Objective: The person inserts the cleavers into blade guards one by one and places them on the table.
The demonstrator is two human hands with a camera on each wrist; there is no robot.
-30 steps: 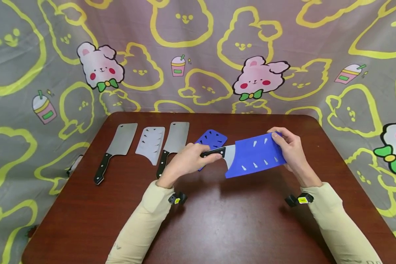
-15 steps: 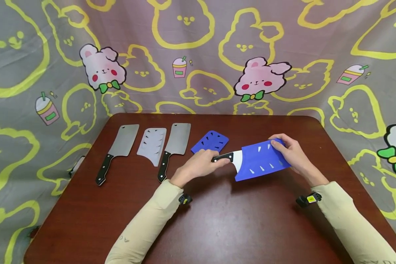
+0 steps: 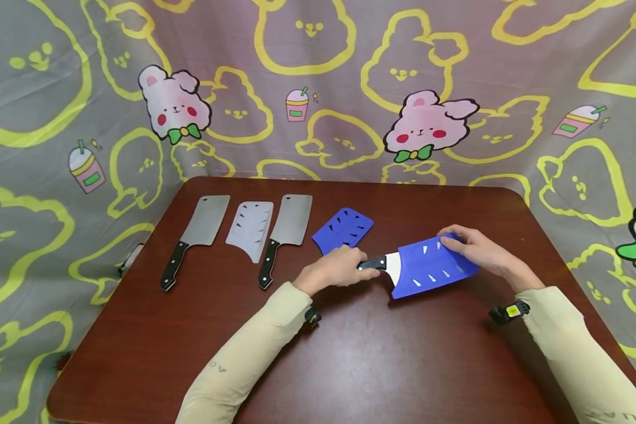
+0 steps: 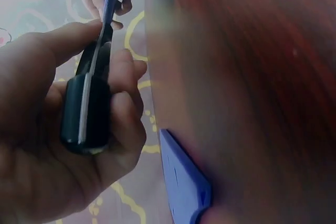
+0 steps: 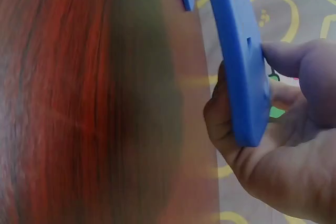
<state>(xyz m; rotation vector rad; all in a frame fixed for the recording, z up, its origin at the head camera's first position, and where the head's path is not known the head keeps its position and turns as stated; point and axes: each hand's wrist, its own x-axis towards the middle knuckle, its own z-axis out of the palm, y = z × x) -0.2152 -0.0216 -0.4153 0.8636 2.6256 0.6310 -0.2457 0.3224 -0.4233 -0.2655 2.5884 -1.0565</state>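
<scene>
A cleaver with a black riveted handle [image 3: 373, 264] has its blade inside a blue blade cover [image 3: 429, 268]; only a strip of blade by the handle shows. My left hand [image 3: 336, 268] grips the handle, its fingers curled round it in the left wrist view. At the cover's far end my right hand [image 3: 477, 250] pinches the blue cover [image 5: 244, 72] between thumb and fingers. Both hands hold the covered cleaver above the table. Just behind my left hand a second blue blade cover [image 3: 344, 227] lies flat, its lower end partly hidden by that hand.
Two bare cleavers lie on the left of the brown table [image 3: 191, 347]: one cleaver [image 3: 209, 221] at the far left, another cleaver [image 3: 292, 221] nearer the middle. Between them lies a white blade cover [image 3: 250, 227]. A patterned cloth [image 3: 344, 88] hangs behind the table.
Both hands have moved to the right and slightly lower with the covered cleaver. More of the second blue cover shows now. The other cleavers and the white cover stay put.
</scene>
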